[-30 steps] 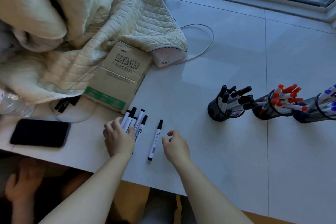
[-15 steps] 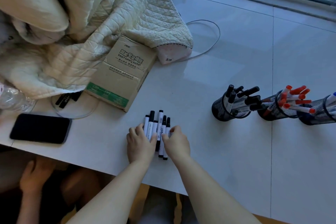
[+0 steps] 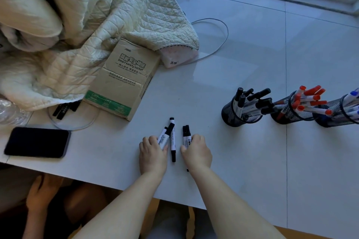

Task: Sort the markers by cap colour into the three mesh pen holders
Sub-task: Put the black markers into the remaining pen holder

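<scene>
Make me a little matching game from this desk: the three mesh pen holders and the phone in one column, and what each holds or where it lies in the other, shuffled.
Things:
1. nearest mesh holder
2. middle mesh holder
3. far-right mesh holder
4. phone

Descriptions:
A. red-capped markers
B. lies flat at the desk's left edge
C. black-capped markers
D. blue-capped markers

Pairs: 1-C, 2-A, 3-D, 4-B

Both forearms are bare to the frame's edge, hands ungloved, no sleeves visible.
</scene>
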The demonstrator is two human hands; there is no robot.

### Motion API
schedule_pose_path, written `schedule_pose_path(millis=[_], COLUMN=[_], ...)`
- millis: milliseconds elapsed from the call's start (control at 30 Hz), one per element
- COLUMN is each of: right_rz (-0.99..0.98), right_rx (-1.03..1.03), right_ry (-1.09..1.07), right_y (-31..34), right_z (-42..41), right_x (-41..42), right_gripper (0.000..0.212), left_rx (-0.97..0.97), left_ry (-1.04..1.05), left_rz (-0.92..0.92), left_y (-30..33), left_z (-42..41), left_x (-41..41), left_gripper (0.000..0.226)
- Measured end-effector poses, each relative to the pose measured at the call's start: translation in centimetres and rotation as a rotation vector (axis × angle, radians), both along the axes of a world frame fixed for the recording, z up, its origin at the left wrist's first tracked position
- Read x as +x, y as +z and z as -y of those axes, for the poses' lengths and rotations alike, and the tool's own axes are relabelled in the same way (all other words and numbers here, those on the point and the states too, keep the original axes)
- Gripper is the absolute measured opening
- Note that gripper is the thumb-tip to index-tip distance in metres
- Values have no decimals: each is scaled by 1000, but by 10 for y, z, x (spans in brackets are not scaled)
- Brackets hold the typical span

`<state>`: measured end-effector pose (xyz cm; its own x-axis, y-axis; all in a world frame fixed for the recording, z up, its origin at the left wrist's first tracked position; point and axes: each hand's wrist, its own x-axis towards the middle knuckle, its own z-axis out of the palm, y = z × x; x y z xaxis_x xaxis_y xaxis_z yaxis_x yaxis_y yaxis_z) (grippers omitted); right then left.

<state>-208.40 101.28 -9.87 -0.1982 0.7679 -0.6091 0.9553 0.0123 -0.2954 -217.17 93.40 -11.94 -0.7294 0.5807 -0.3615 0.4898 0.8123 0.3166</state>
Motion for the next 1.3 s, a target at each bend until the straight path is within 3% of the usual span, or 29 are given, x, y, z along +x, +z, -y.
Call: schedule_pose_path(millis=[100, 333, 433, 600, 833, 967, 1100, 1300], right_rz=[-22, -9, -11, -3, 13, -126, -350, -664], right_rx=[-6, 70, 101, 84, -77, -169, -141, -39], right_ry=[-30, 54, 75, 154, 176, -11, -155, -365], right_y=[-3, -14, -16, -15, 2, 16, 35, 87], right_z=[-2, -4, -4, -5, -26, -40, -53, -89], right_x=[-2, -26, -28, -21, -4, 16, 32, 47], right_gripper=[29, 57, 53, 28, 26, 21, 6, 35], left_rx=[-28, -27, -31, -59, -163, -156, 29, 251], left_ry=[-1, 10, 18, 46, 125, 213, 276, 168], left_rz=[9, 52, 43, 74, 259, 496, 591, 639], left_y=[1, 2, 3, 7, 19, 25, 39, 69], left_z=[-4, -6, -5, -8, -26, -38, -56, -99], left_x=[-2, -10, -9, -9, -17, -4, 14, 30], left_gripper=[34, 37, 37, 34, 25, 21, 15, 13])
